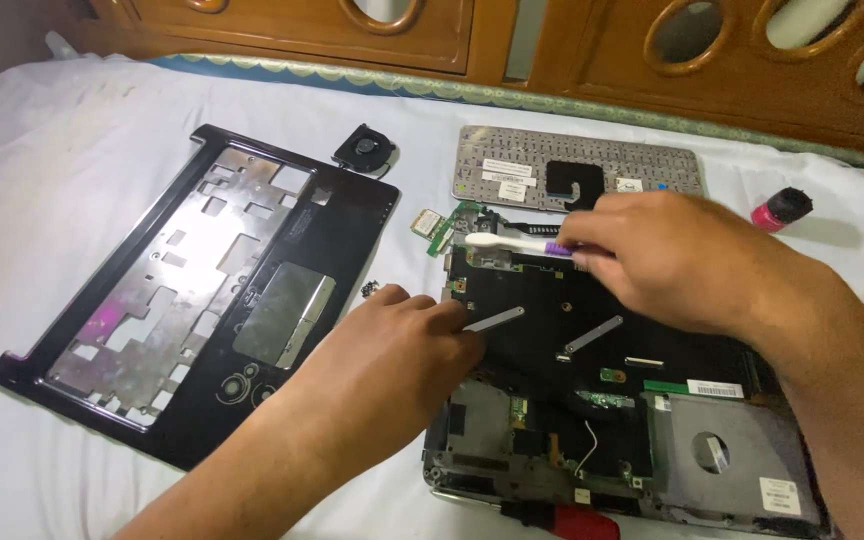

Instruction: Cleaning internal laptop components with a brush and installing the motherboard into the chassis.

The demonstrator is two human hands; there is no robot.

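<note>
The right hand reaches in from 3 o'clock, fingers pinching a white toothbrush over the open laptop base. The left hand, fingers curled together, presses the base's 9 o'clock edge. A white sheet covers the surface.

Toothbrush over opened laptop base

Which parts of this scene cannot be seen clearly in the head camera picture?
- Toothbrush handle: hidden inside the right hand.
- Left hand fingertips: curled under, against the opened laptop base.
- Laptop base lower edge: cut off by the frame.
- Loose screws: too small to count.
</note>
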